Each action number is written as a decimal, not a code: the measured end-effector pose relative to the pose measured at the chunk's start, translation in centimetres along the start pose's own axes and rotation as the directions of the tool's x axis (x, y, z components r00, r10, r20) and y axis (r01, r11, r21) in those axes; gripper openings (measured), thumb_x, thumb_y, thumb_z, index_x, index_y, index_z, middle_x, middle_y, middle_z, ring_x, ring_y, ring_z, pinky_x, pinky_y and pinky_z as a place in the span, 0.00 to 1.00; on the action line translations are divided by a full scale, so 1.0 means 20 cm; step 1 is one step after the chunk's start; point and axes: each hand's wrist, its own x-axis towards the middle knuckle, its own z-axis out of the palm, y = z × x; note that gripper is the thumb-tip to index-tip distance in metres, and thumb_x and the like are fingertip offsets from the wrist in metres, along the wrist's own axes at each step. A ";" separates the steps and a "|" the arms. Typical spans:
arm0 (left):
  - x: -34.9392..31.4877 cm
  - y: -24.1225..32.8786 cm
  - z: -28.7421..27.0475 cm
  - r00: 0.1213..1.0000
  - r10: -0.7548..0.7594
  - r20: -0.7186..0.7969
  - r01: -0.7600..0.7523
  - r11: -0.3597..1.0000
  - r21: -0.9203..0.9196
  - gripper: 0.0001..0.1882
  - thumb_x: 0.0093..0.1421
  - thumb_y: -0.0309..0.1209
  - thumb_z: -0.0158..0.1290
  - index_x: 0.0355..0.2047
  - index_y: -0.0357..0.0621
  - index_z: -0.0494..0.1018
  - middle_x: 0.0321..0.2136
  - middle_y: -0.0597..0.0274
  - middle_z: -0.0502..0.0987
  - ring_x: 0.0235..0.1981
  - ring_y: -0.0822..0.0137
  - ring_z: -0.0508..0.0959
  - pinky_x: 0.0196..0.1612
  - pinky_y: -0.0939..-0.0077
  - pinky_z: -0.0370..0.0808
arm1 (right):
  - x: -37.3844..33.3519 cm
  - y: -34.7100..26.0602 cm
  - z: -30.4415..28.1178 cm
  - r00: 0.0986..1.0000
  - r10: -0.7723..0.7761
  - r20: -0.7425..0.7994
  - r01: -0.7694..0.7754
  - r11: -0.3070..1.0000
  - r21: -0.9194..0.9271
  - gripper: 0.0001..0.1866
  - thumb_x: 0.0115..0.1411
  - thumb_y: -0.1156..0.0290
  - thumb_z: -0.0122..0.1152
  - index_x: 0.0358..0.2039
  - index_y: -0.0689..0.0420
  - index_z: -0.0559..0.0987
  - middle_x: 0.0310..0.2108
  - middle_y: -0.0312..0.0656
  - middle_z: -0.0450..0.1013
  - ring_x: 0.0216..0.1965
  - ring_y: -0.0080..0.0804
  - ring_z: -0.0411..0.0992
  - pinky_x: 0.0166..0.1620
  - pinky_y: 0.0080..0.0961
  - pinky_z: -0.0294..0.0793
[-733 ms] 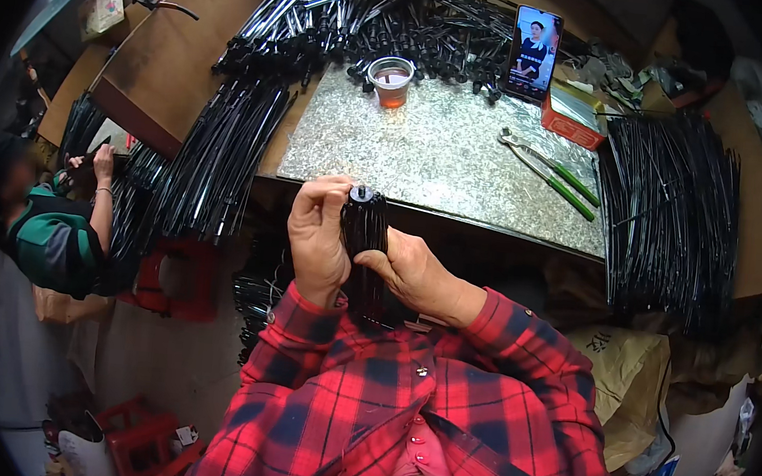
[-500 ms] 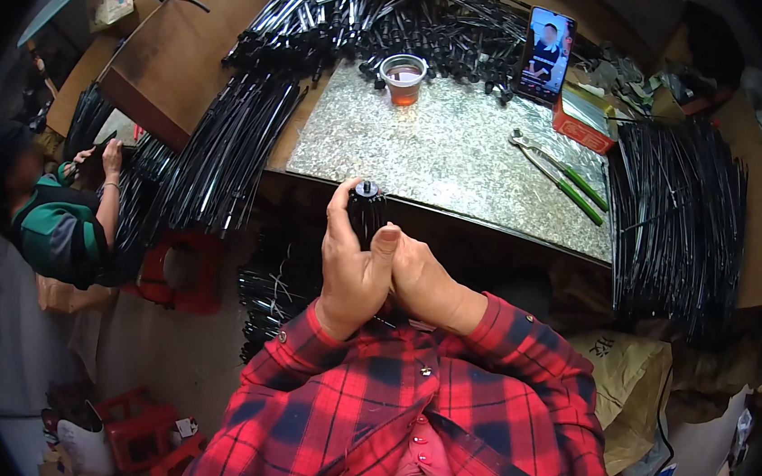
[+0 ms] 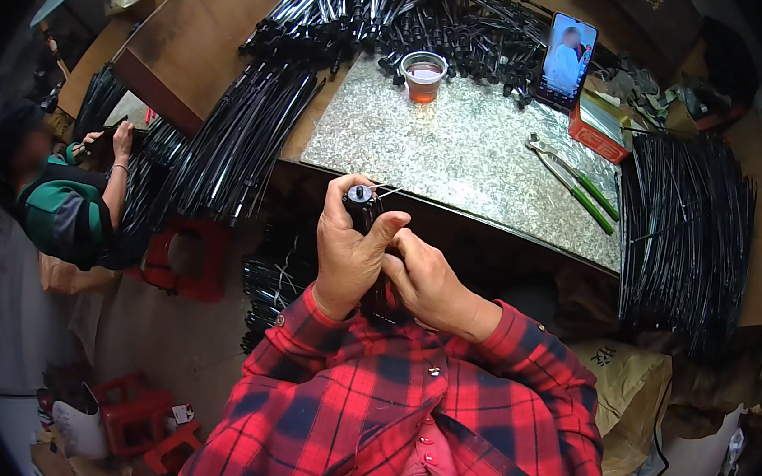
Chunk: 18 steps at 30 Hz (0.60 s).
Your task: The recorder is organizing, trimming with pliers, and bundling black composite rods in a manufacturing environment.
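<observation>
- Worktop backed by loose black rods, ungathered.
- Left hand: fingers grasping the dark bundle, before the near edge.
- Right hand: fingers curled alongside; grasp unclear.
- Bundle seems gathered; pale strand apparently unsecured.

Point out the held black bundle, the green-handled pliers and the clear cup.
Black bundle [image 3: 364, 217]: head view, on its dark side near the upper end.
Green-handled pliers [image 3: 595, 192]: head view, on the right-hand green handle.
Clear cup [image 3: 423, 88]: head view, on its front wall.
</observation>
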 end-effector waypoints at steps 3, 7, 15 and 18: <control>-0.01 0.01 0.00 1.000 -0.011 0.013 0.011 1.000 0.003 0.22 0.52 0.34 0.65 0.39 0.39 0.65 0.26 0.67 0.67 0.27 0.76 0.65 0.31 0.82 0.67 | 0.01 -0.01 0.00 0.999 -0.011 -0.052 0.013 0.999 0.037 0.06 0.60 0.77 0.54 0.36 0.63 0.69 0.30 0.52 0.69 0.33 0.50 0.71 0.35 0.35 0.70; 0.00 0.04 -0.03 0.994 0.007 0.106 -0.002 0.999 -0.044 0.17 0.57 0.30 0.60 0.41 0.41 0.65 0.27 0.71 0.68 0.26 0.83 0.66 0.29 0.88 0.66 | 0.02 0.01 0.00 0.998 -0.031 -0.064 0.035 0.997 0.071 0.03 0.59 0.77 0.55 0.31 0.63 0.71 0.27 0.48 0.68 0.28 0.43 0.70 0.31 0.31 0.69; 0.02 0.06 -0.04 0.990 -0.016 0.139 0.029 0.995 -0.092 0.17 0.52 0.32 0.65 0.33 0.41 0.68 0.22 0.72 0.68 0.24 0.83 0.67 0.26 0.88 0.66 | 0.02 -0.01 0.01 0.996 -0.037 -0.077 0.044 0.995 0.093 0.05 0.60 0.77 0.55 0.29 0.63 0.70 0.24 0.42 0.67 0.22 0.28 0.69 0.25 0.25 0.68; 0.02 0.04 -0.02 0.994 -0.051 0.092 0.063 0.989 -0.136 0.15 0.52 0.30 0.65 0.32 0.41 0.68 0.22 0.72 0.69 0.23 0.83 0.67 0.26 0.88 0.66 | 0.02 -0.01 0.02 0.997 0.016 -0.078 -0.005 0.990 0.143 0.05 0.60 0.76 0.55 0.29 0.63 0.70 0.24 0.41 0.68 0.21 0.24 0.70 0.24 0.22 0.69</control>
